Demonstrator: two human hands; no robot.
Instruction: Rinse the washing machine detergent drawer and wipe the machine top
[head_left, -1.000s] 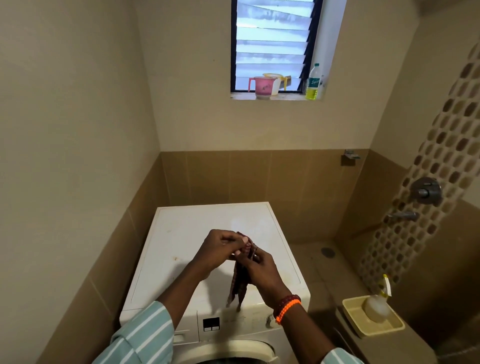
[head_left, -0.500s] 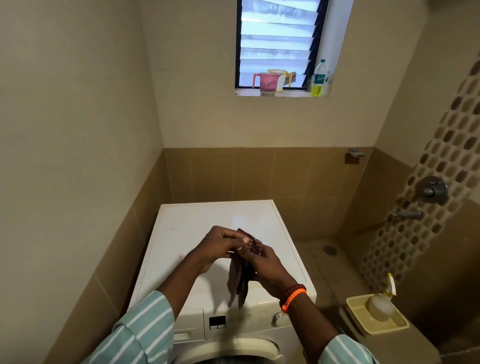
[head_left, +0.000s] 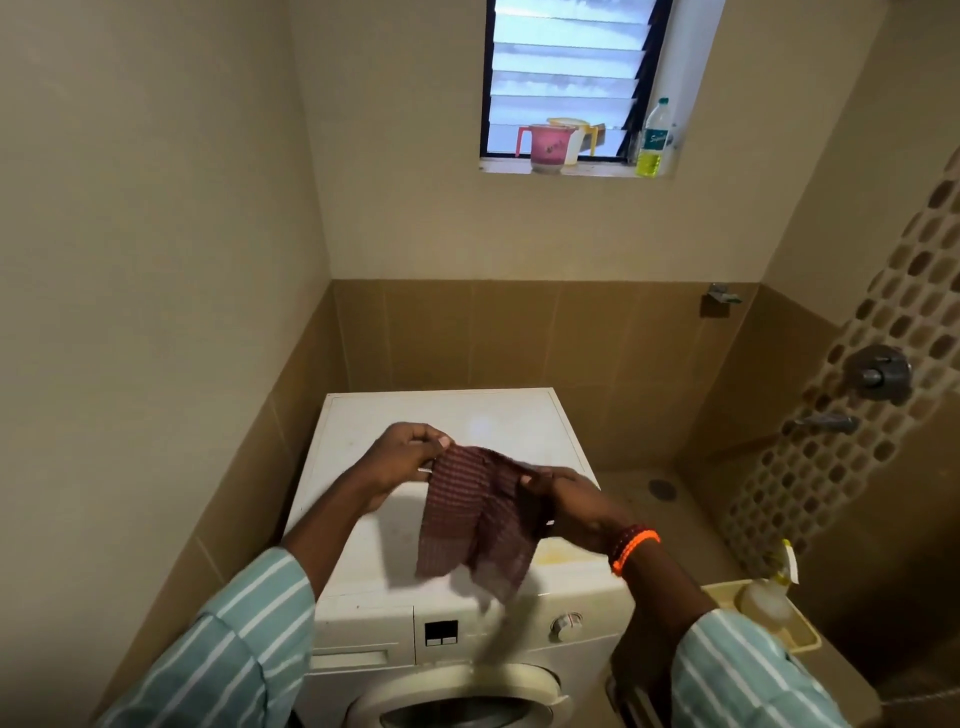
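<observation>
A white front-loading washing machine stands in the corner, its flat top showing faint marks and a yellowish stain near the front right. Its detergent drawer sits pushed in at the front left. A dark red striped cloth hangs spread above the machine top. My left hand pinches its upper left corner. My right hand, with an orange bead bracelet on the wrist, grips its upper right edge. The cloth's lower edge dangles in front of the control panel.
A dial sits on the machine's front. A yellow tray with a spray bottle stands at the right. Taps stick out of the right wall. Mugs and a bottle stand on the window sill.
My hands have moved apart and the bunched cloth has opened out wide between them. The view has shifted slightly to the left.
</observation>
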